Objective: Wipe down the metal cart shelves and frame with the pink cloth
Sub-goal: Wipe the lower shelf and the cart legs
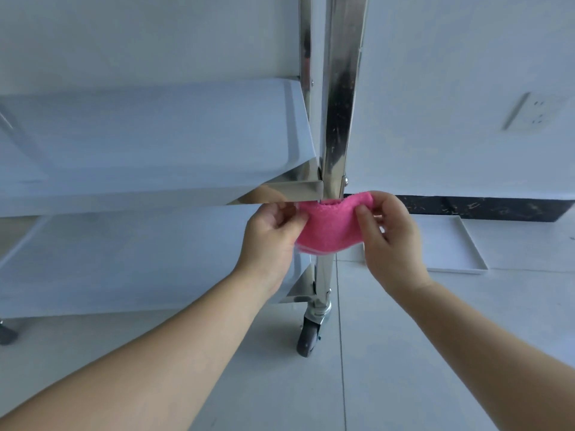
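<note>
The pink cloth (329, 227) was seen looped round the front corner post (339, 119) of the metal cart, just beneath the corner edge of the middle shelf (155, 144). Its upper hem was pressed against the post, and its lower edge hung in a curve in front of it. The cloth's left end was pinched by the left hand (270, 234), with fingers curled round the fabric, close under the shelf's folded front lip. The right end was gripped in the same way by the right hand (389, 237), thumb and fingers closed on the fabric, on the open side of the post.

Below the cloth, the post was left bare down to the lower shelf (140, 259) and the caster (308, 335), which was set on the tiled floor (404, 353). Above the cloth, the post was shown running up past the shelf rim and out of the top of the view. To the right of the post, open floor was seen, bounded by a shallow white tray (460, 253) laid flat near a dark skirting strip (482, 208) along the foot of the wall. A wall socket (535, 115) was mounted higher up. To the left, movement was hemmed in by the two shelf edges.
</note>
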